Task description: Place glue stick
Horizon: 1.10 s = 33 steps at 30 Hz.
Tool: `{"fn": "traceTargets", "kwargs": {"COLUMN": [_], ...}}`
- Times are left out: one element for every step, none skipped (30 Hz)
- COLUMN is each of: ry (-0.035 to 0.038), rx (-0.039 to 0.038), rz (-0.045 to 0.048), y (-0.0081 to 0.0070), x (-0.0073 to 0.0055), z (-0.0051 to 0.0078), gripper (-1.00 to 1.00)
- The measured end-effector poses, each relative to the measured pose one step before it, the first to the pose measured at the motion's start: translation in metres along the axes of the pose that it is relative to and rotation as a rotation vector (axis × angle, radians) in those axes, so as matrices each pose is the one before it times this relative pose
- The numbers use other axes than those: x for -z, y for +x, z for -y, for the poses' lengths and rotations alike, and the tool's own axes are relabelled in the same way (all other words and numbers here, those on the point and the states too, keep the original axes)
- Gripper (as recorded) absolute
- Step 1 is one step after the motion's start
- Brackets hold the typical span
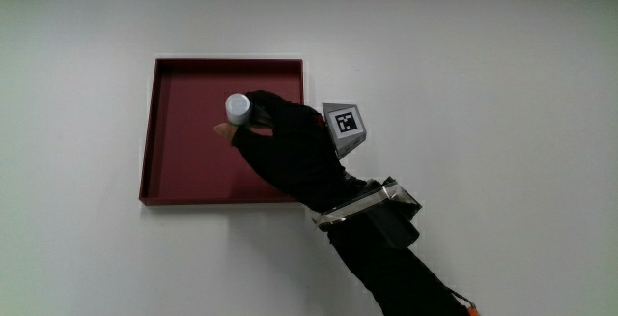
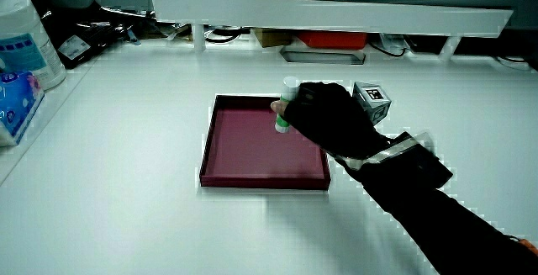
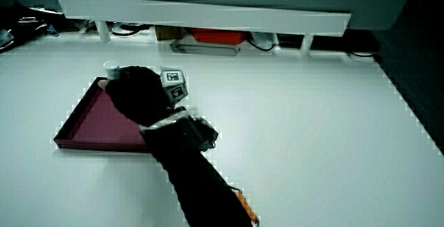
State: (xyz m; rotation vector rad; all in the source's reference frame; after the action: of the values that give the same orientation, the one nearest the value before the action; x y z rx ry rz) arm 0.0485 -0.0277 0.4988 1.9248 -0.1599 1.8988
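Placing is in hand: your grip [image 1: 280,142] pinches the glue stick [image 1: 238,109] upright over the tray [image 1: 159,176]. Next, lower it and release.

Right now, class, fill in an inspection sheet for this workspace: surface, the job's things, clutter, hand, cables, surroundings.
Surface: white table, bare around the tray.
Job's things: glue stick, upright, white cap up, held over the dark red tray; whether it touches the tray floor cannot be told.
Clutter: wipes tub and a blue packet at the table's edge.
Hand: gloved hand grasps the glue stick; patterned cube on its back.
Cables: some under the partition.
Surroundings: low white partition.
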Motion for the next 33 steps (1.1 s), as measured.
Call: {"fn": "traceTargets", "kwargs": {"ry": [-0.00414,-0.00631,-0.00611,-0.00196,-0.00297,-0.00524,-0.00253,-0.00319,-0.00716,-0.00067,-0.00232,-0.00752,-0.00455,-0.00207,-0.00708,-0.00859,-0.00443,-0.00345,0.00109,-0.00106,-0.00666,0.0018,-0.00036,-0.0088,-0.0125,0.0013,0.00628,-0.00187,0.00199,-0.00179,0.00023,0.0716,-0.07133], "rx": [0.01296,0.01299,0.00901,0.00463,0.01221,0.00897,0.00777,0.01195,0.02259,0.00257,0.01844,0.00991,0.01403,0.01156,0.00991,0.01335,0.02854,-0.0049,0.0149,0.00058,0.01595,0.00467,0.00676,0.002,-0.00911,0.015,-0.01122,0.00724,-0.00282,-0.00319,0.00689,-0.01433,0.01169], "rz": [0.00048,-0.01785,-0.01181,-0.01933,-0.0001,-0.00299,-0.00335,0.00253,-0.00535,0.00304,-0.00775,-0.00549,0.01123,0.01017,0.00736,0.01975,0.00667,-0.00756,0.01374,-0.00031,0.00837,-0.00677,0.01534,-0.00016,-0.01104,-0.0075,0.00157,-0.00747,0.0019,-0.00507,0.00381,0.0491,-0.04687], "y": [0.00224,0.0029,0.0042,0.00471,0.00384,0.00419,0.00352,0.00389,0.00325,0.00538,0.00342,0.0034,0.0031,0.00378,0.00097,0.001,0.00192,0.00318,0.00257,0.00094,0.00301,-0.00166,-0.00145,-0.00006,-0.00022,0.00041,0.00267,0.00008,0.00092,-0.00148,-0.00053,-0.00569,0.00785], "x": [0.00275,0.00252,0.00198,0.00191,0.00168,0.00179,0.00195,0.00156,0.00167,0.00098,0.00127,0.00114,0.00076,0.00055,0.00103,0.00031,-0.00007,0.00016,0.00008,0.00058,0.00038,0.00088,0.0004,0.00033,0.00053,-0.00022,-0.00109,-0.00025,-0.00002,0.00056,0.00002,0.00037,-0.00031], "z": [-0.0001,0.0,-0.00059,-0.00056,-0.00025,-0.00064,-0.00044,-0.00038,-0.00001,-0.00122,-0.00034,-0.00053,-0.00004,-0.00034,-0.00008,0.00029,0.00024,-0.00163,-0.00064,0.00011,-0.00072,0.00162,0.00037,-0.00151,-0.00112,0.00124,-0.00025,0.00061,-0.00065,0.00066,0.00054,0.00338,-0.00375], "gripper": [0.0,0.0,0.0,0.0,0.0,0.0,0.0,0.0,0.0,0.0,0.0,0.0,0.0,0.0,0.0,0.0,0.0,0.0,0.0,0.0,0.0,0.0,0.0,0.0,0.0,0.0,0.0,0.0,0.0,0.0,0.0,0.0,-0.03]}}
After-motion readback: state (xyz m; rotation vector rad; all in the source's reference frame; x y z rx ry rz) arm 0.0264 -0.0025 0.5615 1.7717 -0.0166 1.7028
